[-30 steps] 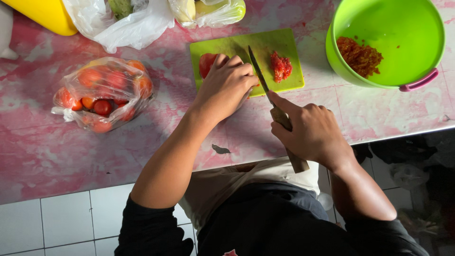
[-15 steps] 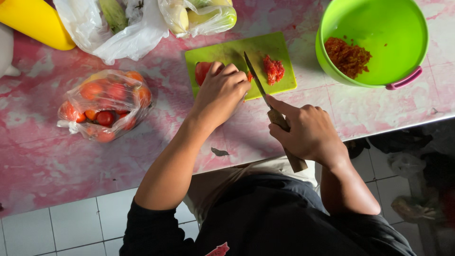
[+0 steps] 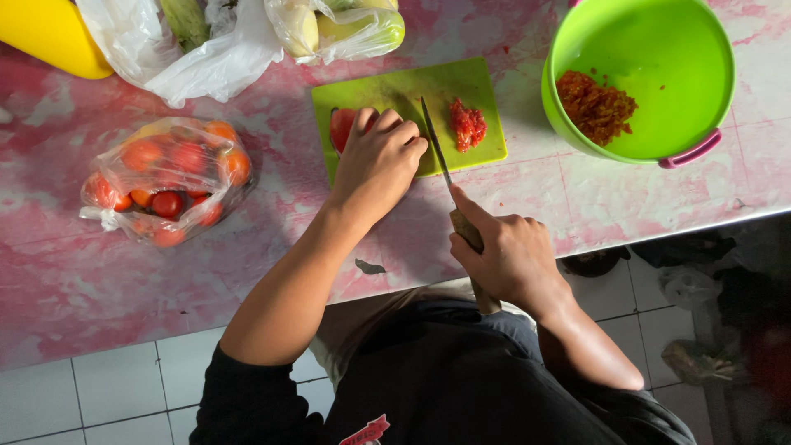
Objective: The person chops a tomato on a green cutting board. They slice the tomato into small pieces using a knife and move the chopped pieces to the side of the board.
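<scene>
Head view, looking straight down. Left hand (image 3: 379, 156) rests curled, fingers bent, on top of a red tomato (image 3: 341, 128) and pins it to the green cutting board (image 3: 412, 86); only the tomato's far left part shows past the knuckles. Right hand (image 3: 507, 251) is clenched around the wooden handle of a knife (image 3: 449, 194), index finger stretched along the top of the handle; the handle's end sticks out below the hand. The blade runs up and slightly left from the handle, its edge on the board just beside the left hand's fingertips. A small heap of chopped red pieces (image 3: 467, 125) lies on the board to the right of the blade, apart from the whole tomato. The board sits on a pink-and-white marbled surface (image 3: 577, 206). To the right of the board, a bright green bowl (image 3: 684, 58) with a pink handle holds a mound of chopped red material against its left wall. To the left, well apart from the board, a clear plastic bag of tomatoes (image 3: 165, 177), red and orange. Along the far edge: a white plastic bag (image 3: 181, 49), a clear bag of pale green produce (image 3: 346, 25), and a yellow container (image 3: 49, 33) at the corner. Person wears dark clothing; white tiled floor below.
</scene>
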